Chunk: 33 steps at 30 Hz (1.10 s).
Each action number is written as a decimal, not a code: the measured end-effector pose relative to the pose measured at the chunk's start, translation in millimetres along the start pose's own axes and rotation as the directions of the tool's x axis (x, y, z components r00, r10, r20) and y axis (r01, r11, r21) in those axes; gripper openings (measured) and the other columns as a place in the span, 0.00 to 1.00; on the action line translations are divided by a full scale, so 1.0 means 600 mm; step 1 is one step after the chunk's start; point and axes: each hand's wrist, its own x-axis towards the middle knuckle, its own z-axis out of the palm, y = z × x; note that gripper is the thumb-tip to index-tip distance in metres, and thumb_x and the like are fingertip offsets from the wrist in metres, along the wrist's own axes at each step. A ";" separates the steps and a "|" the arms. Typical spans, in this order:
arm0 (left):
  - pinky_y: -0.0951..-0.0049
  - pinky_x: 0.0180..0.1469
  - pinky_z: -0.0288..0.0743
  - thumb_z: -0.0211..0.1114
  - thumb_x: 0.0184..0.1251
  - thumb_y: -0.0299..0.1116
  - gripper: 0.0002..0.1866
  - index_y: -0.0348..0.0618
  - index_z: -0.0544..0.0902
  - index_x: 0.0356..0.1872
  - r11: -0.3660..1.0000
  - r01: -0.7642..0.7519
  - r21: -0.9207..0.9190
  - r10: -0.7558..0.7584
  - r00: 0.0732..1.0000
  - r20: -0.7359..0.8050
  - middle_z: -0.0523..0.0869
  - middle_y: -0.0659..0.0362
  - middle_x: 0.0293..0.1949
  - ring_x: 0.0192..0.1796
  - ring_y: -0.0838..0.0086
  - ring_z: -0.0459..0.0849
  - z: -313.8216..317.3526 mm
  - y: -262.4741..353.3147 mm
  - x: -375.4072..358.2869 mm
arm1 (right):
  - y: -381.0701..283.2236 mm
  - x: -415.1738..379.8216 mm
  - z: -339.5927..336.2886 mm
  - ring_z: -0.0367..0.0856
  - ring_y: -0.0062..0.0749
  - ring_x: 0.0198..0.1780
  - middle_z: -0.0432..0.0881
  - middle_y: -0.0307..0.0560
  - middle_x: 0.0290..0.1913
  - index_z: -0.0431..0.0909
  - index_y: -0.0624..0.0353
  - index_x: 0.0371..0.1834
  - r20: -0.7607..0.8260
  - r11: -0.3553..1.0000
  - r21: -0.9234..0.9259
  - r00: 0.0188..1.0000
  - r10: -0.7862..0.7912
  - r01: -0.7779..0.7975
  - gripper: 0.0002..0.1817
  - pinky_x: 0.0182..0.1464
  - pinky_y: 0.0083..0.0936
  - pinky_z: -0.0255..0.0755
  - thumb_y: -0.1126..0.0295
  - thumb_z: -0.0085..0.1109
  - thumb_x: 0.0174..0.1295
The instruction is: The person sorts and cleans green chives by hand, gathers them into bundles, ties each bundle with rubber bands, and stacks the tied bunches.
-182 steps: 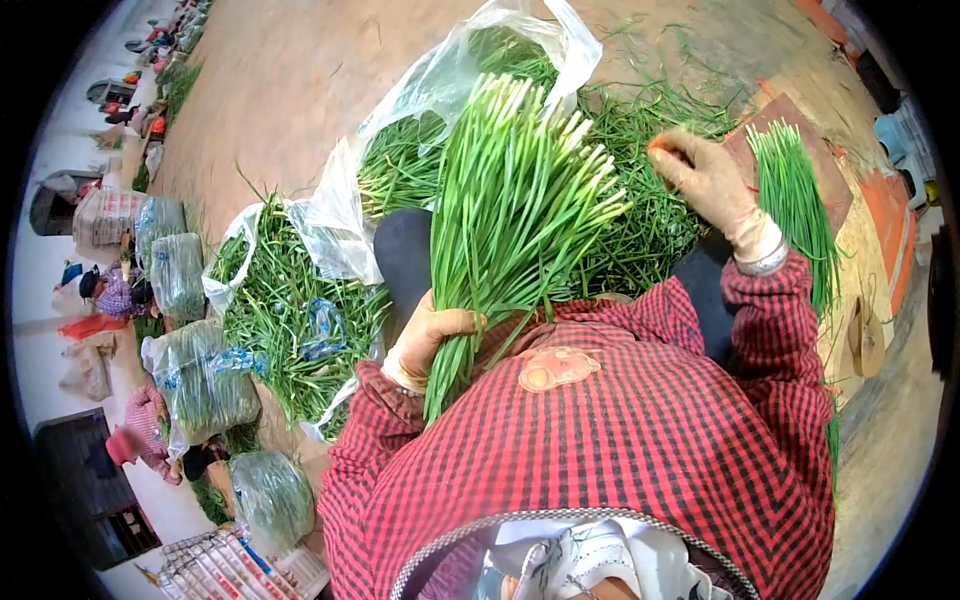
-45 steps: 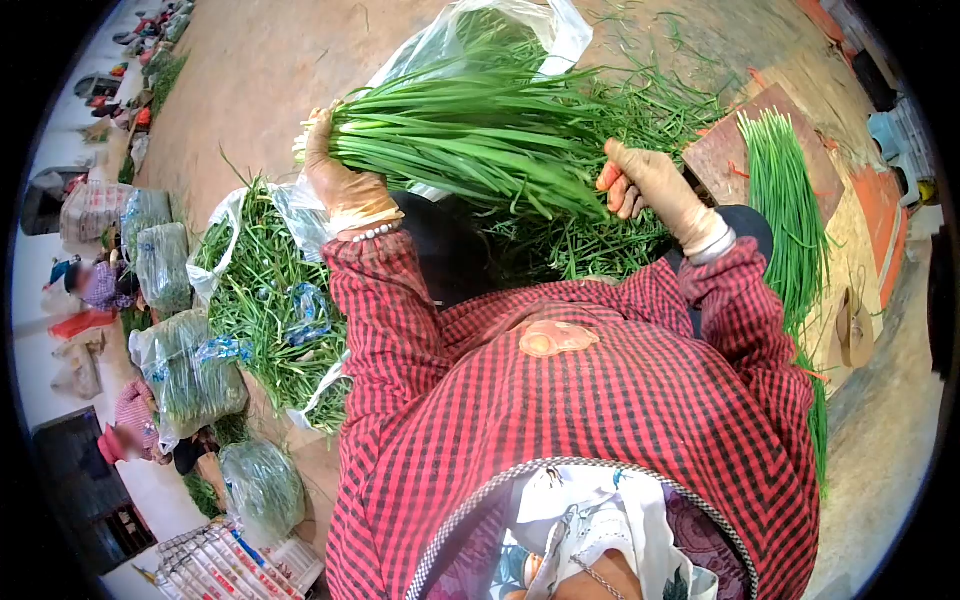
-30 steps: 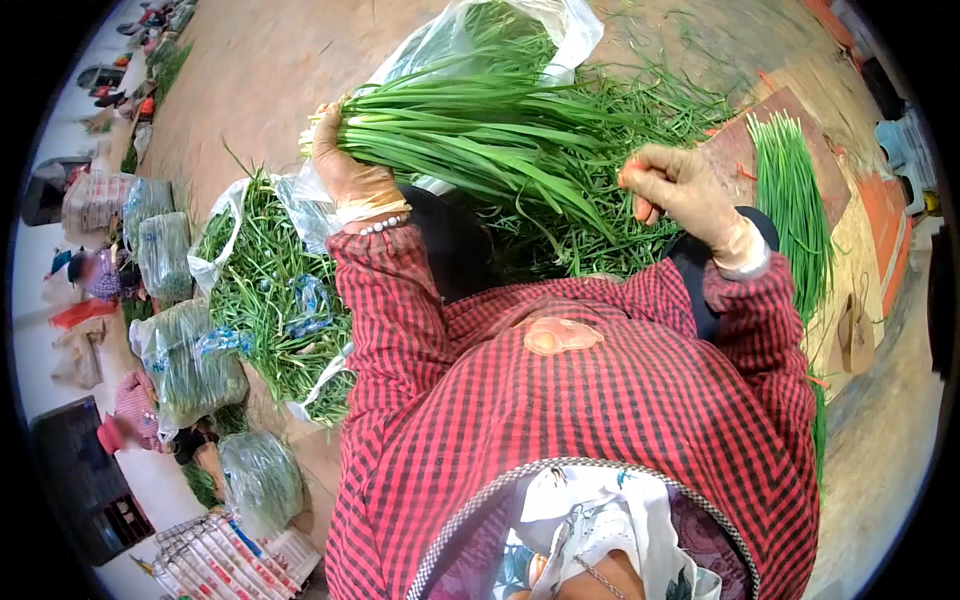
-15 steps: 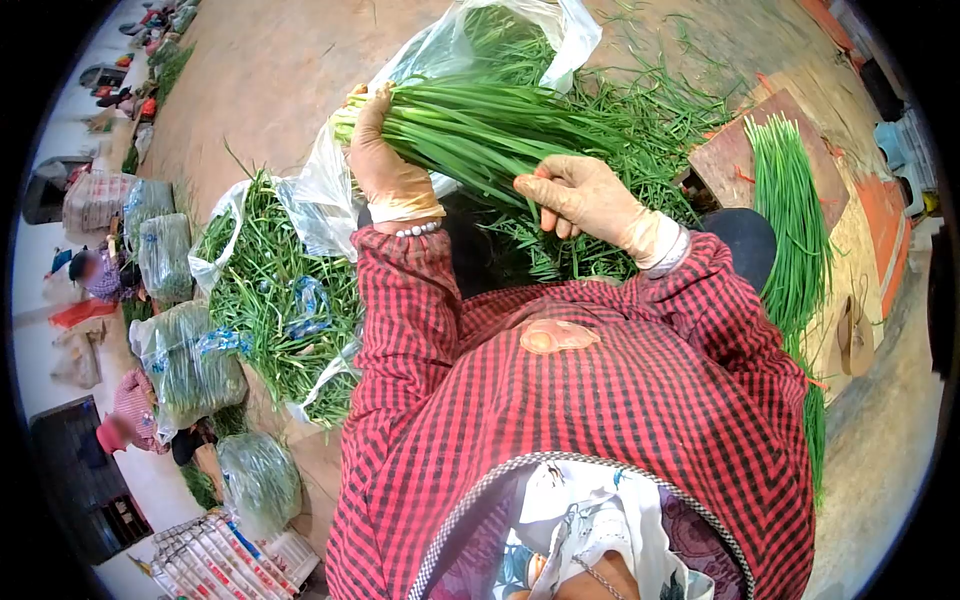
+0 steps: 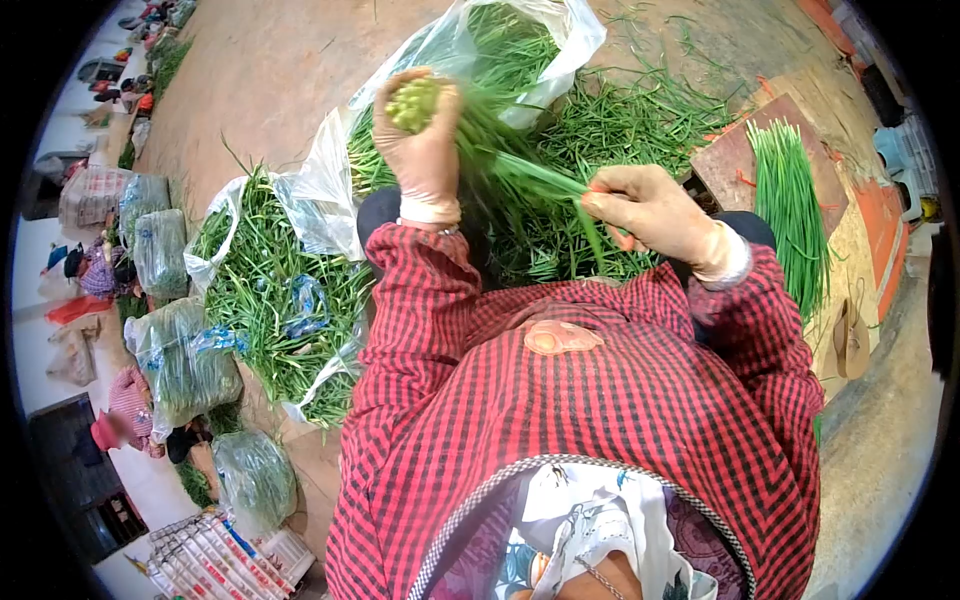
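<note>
My left hand (image 5: 428, 165), in a thin pale glove, is wrapped round a bunch of chives (image 5: 412, 105), whose pale stem ends face up out of the fist. The green part of the bunch is blurred by motion. My right hand (image 5: 665, 215), also gloved, pinches a few long chive leaves (image 5: 545, 177) stretched out to the right of the bunch; something orange-red shows at its fingertips. Loose green leaves (image 5: 640, 130) lie heaped below and beyond both hands. Behind the left hand stands an opened clear plastic bag (image 5: 575, 55) with greens in it.
On a brown board (image 5: 715, 160) at the right lies a neat bundle of chives (image 5: 790, 210). Another opened bag of greens (image 5: 265, 290) stands at the left. Further left are several stuffed plastic bags (image 5: 190, 360) and other people. A sandal (image 5: 852, 340) lies at the right.
My left hand has turned the bunch so its stem ends face up, moving slightly right. My right hand has moved right and down, drawing a few leaves outward from the bunch.
</note>
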 end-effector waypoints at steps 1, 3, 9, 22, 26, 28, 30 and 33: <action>0.75 0.45 0.80 0.70 0.56 0.17 0.19 0.40 0.78 0.48 0.999 0.020 -0.030 -0.022 0.997 -0.079 0.85 0.58 0.39 0.41 0.73 0.84 -0.009 -0.003 0.011 | 0.013 -0.014 -0.019 0.71 0.12 0.20 0.78 0.34 0.23 0.80 0.61 0.38 0.039 0.996 -0.055 0.997 0.068 -0.066 0.12 0.23 0.13 0.65 0.63 0.55 0.68; 0.73 0.45 0.80 0.71 0.55 0.18 0.18 0.40 0.78 0.47 0.989 0.086 -0.118 -0.105 0.980 -0.168 0.84 0.58 0.40 0.41 0.72 0.85 -0.035 0.002 0.030 | 0.046 -0.034 -0.055 0.77 0.19 0.24 0.82 0.41 0.27 0.80 0.62 0.41 0.109 0.956 -0.266 0.981 0.162 -0.128 0.13 0.29 0.19 0.71 0.62 0.57 0.65; 0.74 0.49 0.80 0.69 0.55 0.17 0.19 0.40 0.77 0.48 0.960 0.165 -0.227 -0.182 0.982 -0.055 0.82 0.59 0.42 0.43 0.72 0.84 -0.006 0.038 0.027 | 0.040 -0.017 -0.048 0.84 0.42 0.40 0.85 0.48 0.37 0.81 0.58 0.46 -0.209 0.839 -0.544 0.966 -0.153 0.016 0.21 0.44 0.34 0.77 0.52 0.61 0.61; 0.67 0.49 0.81 0.65 0.60 0.27 0.11 0.44 0.80 0.44 0.880 -0.472 -0.058 0.442 0.767 0.465 0.86 0.57 0.37 0.43 0.72 0.86 0.116 0.159 -0.037 | 0.302 0.058 -0.136 0.84 0.40 0.48 0.85 0.57 0.41 0.76 0.64 0.57 -0.205 0.681 -0.685 0.965 0.163 -0.261 0.20 0.54 0.28 0.75 0.70 0.55 0.62; 0.63 0.53 0.79 0.66 0.47 0.35 0.09 0.57 0.82 0.32 0.413 -0.904 0.108 0.662 0.380 0.646 0.84 0.66 0.34 0.41 0.75 0.85 0.163 0.155 -0.093 | 0.225 -0.032 -0.179 0.79 0.35 0.57 0.81 0.52 0.55 0.71 0.62 0.64 -0.433 0.998 0.055 0.901 0.004 0.022 0.22 0.55 0.29 0.75 0.65 0.49 0.69; 0.66 0.50 0.79 0.62 0.43 0.38 0.08 0.54 0.75 0.26 0.405 -0.914 -0.039 0.614 0.240 0.752 0.77 0.66 0.26 0.36 0.73 0.81 0.179 0.140 -0.121 | 0.149 -0.085 -0.172 0.77 0.36 0.60 0.77 0.51 0.61 0.66 0.59 0.68 -0.448 0.873 0.448 0.894 0.031 0.194 0.26 0.55 0.33 0.75 0.57 0.47 0.73; 0.67 0.48 0.78 0.61 0.43 0.38 0.07 0.52 0.74 0.24 0.439 -0.878 -0.193 0.620 0.140 0.772 0.73 0.65 0.24 0.33 0.72 0.79 0.191 0.127 -0.150 | 0.112 -0.108 -0.148 0.74 0.37 0.63 0.75 0.50 0.63 0.62 0.60 0.71 -0.156 0.718 0.641 0.962 -0.225 0.272 0.36 0.58 0.34 0.72 0.41 0.39 0.73; 0.67 0.45 0.77 0.59 0.46 0.37 0.06 0.50 0.75 0.26 0.494 -0.794 -0.355 0.556 -0.026 0.831 0.73 0.65 0.24 0.32 0.71 0.76 0.195 0.121 -0.200 | 0.126 -0.068 -0.109 0.70 0.26 0.62 0.75 0.45 0.61 0.65 0.63 0.68 -0.374 0.798 0.491 0.912 -0.171 0.351 0.27 0.65 0.26 0.63 0.56 0.48 0.73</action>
